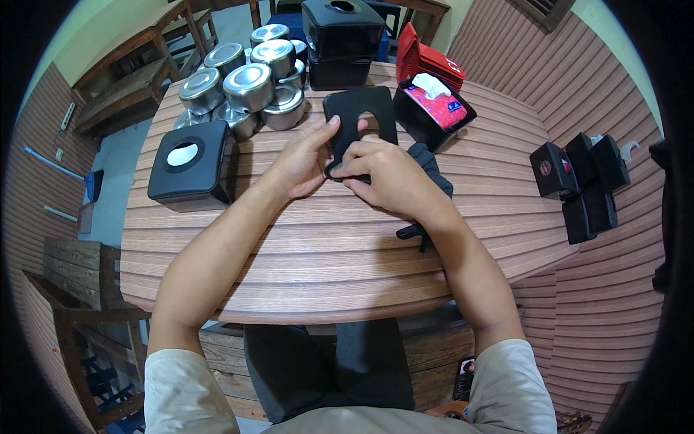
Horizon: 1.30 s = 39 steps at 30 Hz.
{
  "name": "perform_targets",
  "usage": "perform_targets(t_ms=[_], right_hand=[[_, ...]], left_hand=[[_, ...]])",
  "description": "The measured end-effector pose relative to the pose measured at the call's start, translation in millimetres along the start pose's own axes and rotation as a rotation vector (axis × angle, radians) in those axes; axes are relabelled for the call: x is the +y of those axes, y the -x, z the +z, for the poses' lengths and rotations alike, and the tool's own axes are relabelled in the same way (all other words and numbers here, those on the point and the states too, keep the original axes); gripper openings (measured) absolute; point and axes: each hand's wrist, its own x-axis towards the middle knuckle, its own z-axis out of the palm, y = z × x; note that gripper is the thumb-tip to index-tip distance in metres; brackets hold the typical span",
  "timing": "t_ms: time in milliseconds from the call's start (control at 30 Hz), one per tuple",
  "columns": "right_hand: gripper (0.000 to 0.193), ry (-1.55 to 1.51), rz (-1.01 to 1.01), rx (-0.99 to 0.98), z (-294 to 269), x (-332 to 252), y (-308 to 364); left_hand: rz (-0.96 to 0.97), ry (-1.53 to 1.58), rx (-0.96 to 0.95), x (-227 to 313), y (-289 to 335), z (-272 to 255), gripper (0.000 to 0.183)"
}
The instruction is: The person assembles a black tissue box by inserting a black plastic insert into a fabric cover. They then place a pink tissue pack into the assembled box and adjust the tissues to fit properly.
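Observation:
A black tissue box lid with an oval hole is tilted up above the middle of the table. My left hand grips its left edge, thumb on the upper face. My right hand is closed at the lid's near edge, its fingers pinching around the lower left corner. Part of the hole is behind that hand. A dark cloth or glove lies under my right wrist, partly covered by it. Just beyond stands an open black tissue box holding a pink tissue pack with a white tissue sticking up.
Stacked round metal tins stand at the far left. A closed black tissue box sits nearer on the left. Larger black boxes are stacked at the back, beside a red container. More black boxes are to the right, by the slatted wall.

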Motion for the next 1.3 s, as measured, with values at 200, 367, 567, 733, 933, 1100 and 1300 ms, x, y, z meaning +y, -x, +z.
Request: perform_targets(t_ms=[200, 367, 567, 733, 933, 1100, 1300], right_hand=[[0.013, 0.079, 0.185, 0.078, -4, 10, 6], [0.012, 0.045, 0.248, 0.504, -14, 27, 1], [0.012, 0.002, 0.319, 0.794, -25, 36, -1], [0.016, -0.099, 0.284, 0.529, 2, 21, -4], [0.018, -0.164, 0.134, 0.320, 16, 2, -5], [0.021, -0.081, 0.008, 0.240, 28, -10, -7], [0.020, -0.054, 0.133, 0.391, 15, 10, -6]], left_hand=[[0.072, 0.168, 0.097, 10, -3, -5, 0.048], [0.101, 0.178, 0.080, 10, -3, -6, 0.047], [0.039, 0.063, 0.062, 9, 3, 4, 0.043], [0.058, 0.050, 0.042, 9, 2, 3, 0.042], [0.100, 0.097, 0.086, 7, -2, 0, 0.040], [0.099, 0.125, 0.082, 7, -3, -1, 0.043], [0.096, 0.146, 0.064, 9, -5, -5, 0.042]])
